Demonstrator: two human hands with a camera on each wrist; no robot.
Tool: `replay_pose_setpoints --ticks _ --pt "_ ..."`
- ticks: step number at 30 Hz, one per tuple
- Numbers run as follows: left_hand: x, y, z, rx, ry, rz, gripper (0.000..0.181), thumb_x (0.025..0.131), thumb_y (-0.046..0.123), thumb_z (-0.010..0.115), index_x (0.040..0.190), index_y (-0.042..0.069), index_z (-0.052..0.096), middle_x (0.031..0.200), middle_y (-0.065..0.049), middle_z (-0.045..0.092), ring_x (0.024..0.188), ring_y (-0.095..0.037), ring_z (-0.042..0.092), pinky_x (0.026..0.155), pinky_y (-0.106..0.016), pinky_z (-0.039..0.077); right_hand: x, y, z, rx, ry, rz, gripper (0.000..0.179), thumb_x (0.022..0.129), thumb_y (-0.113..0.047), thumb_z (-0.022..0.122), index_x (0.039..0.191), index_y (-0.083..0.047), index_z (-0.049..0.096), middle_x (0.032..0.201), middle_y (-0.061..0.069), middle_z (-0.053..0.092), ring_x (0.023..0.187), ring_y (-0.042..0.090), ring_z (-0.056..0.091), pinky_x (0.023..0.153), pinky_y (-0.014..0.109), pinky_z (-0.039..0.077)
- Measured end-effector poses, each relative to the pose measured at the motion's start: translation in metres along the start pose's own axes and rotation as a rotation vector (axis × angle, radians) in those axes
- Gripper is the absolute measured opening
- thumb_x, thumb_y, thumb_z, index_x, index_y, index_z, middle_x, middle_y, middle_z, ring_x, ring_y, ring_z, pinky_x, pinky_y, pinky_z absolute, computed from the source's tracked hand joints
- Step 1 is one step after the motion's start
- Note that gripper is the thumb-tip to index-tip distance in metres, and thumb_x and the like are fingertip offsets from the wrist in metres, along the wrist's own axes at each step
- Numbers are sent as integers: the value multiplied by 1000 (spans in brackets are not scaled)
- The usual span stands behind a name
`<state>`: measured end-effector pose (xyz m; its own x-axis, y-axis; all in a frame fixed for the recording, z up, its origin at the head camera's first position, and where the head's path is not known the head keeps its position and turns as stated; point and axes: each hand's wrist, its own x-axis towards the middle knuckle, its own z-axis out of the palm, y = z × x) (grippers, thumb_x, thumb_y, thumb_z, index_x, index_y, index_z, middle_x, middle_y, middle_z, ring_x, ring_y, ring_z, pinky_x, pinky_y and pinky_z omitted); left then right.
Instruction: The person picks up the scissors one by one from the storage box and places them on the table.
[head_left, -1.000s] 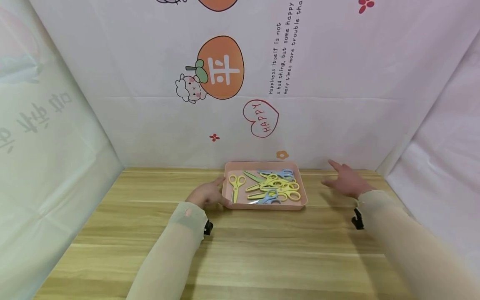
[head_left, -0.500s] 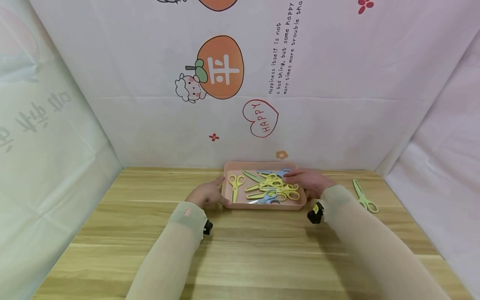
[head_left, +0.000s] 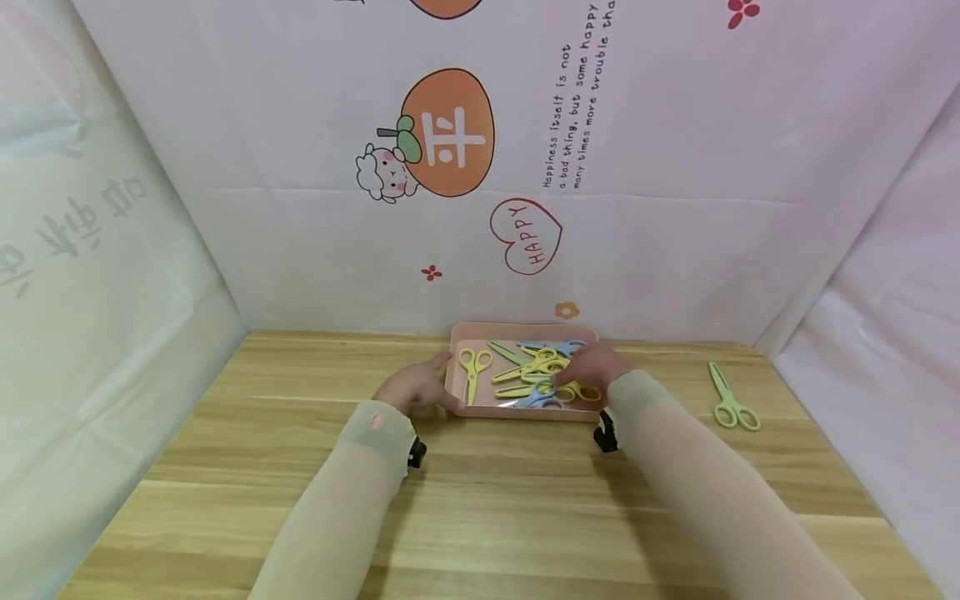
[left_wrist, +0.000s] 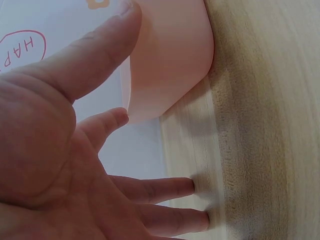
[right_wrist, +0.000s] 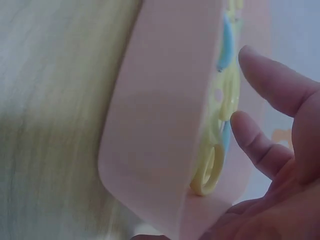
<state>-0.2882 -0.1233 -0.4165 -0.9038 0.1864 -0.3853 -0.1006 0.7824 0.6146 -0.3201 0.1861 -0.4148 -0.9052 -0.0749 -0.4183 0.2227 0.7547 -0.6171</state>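
A pink tray [head_left: 498, 412] of several yellow, blue and green scissors stands at the back of the table. My left hand [head_left: 414, 388] steadies the tray's left end, thumb by its front corner. In the left wrist view the fingers are spread, with one fingertip at the tray rim [left_wrist: 129, 90]. My right hand [head_left: 592, 365] is over the tray's right end, above yellow scissors [right_wrist: 207, 172]. Its thumb and index finger stay apart just above the handles. Yellow scissors [head_left: 472, 375] lie alone on the tray's left side; blue scissors [head_left: 536, 397] are near the front wall.
Green scissors [head_left: 731, 400] lie on the wooden table [head_left: 495, 517] to the right of the tray, blades pointing away. A white printed cloth [head_left: 315, 250] rises behind the table, and more cloth [head_left: 892, 333] hangs on either side.
My right hand has let go of the green scissors at the right, moved left and come down over the tray's scissors. My left hand has kept its place at the tray.
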Motion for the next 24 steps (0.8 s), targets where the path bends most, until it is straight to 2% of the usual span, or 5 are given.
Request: replay_pose_setpoints --ticks 3,6,11,19,24 --pt "1 0 0 21 4 5 113 74 36 89 161 29 18 157 -14 34 142 -39 30 110 -56 27 2 0 4 -109 8 -20 42 84 -24 78 61 -12 45 67 0 40 58 16 43 55 30 47" --pt "1 -1 -1 17 4 9 113 74 36 90 161 29 18 157 -13 34 142 -39 29 110 -56 27 3 1 4 -175 -3 -56 48 84 -10 71 54 -17 34 54 -4 25 47 11 30 46 25 37" --pt "1 0 -1 14 -1 12 114 73 35 90 161 29 19 158 -13 32 143 -39 28 111 -56 27 2 3 0 -213 -26 -89 40 86 3 58 59 -16 35 60 0 32 52 14 30 48 28 34" --pt "0 0 0 4 2 4 113 74 33 90 161 27 19 158 -14 33 142 -38 29 111 -56 27 1 6 -7 -186 -81 -111 27 85 3 62 64 -11 51 96 11 54 65 18 41 49 31 38" --pt "4 -1 1 -4 0 -5 114 72 33 91 161 28 20 158 -15 33 142 -39 28 111 -56 27 0 13 -13 -332 -65 -198 31 87 2 57 62 -12 47 83 7 47 62 17 37 49 30 34"
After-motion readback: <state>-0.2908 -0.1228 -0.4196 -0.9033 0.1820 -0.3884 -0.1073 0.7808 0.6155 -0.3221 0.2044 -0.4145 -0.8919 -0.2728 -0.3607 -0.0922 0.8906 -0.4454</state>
